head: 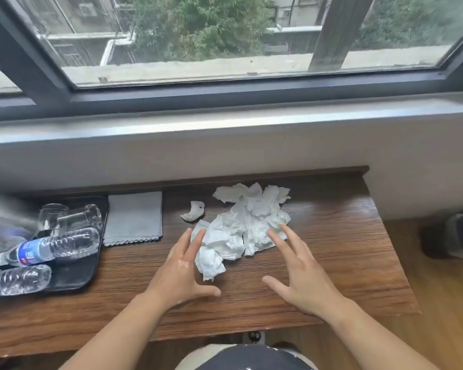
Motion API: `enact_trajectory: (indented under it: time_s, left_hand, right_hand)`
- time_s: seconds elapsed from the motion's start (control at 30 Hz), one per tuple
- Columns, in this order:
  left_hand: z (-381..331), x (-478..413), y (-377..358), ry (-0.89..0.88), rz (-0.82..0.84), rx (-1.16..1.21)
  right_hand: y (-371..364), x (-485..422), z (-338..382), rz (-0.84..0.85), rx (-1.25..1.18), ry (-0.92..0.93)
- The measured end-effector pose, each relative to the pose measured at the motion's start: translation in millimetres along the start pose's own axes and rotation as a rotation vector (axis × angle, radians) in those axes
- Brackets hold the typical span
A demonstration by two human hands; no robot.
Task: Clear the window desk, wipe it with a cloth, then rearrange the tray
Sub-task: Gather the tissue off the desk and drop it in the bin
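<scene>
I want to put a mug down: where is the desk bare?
Bare wood: right of the tissue pile to the edge of the desk, and between the cloth and the front edge. Crowded: the tray at left, full of bottles and glasses, and the middle, under the left hand and right hand.

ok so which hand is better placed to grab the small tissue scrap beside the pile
Left, probably. The tissue scrap lies left of the tissue pile, just beyond the open fingers of the left hand; the right hand sits at the pile's right side and would have to cross it.
</scene>
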State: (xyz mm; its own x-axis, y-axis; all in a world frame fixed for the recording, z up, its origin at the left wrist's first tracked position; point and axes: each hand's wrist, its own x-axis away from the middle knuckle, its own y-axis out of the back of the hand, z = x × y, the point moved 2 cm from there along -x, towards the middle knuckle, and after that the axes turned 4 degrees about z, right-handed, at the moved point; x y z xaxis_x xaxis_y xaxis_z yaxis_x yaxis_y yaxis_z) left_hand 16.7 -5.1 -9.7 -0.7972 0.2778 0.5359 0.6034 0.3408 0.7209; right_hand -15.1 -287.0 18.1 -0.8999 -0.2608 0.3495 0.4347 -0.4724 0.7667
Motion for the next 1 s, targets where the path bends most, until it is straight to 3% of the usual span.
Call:
enact_trajectory:
  time_s: [0.53,1.0]
  left_hand:
    - [17,-64,-8,-0.074,0.03,-0.139]
    - [-19,-112,-40,0.01,-0.002,-0.288]
  right_hand:
    - [-32,-74,-14,0.03,0.23,-0.314]
    - [-34,-164,-51,0.166,0.387,-0.137]
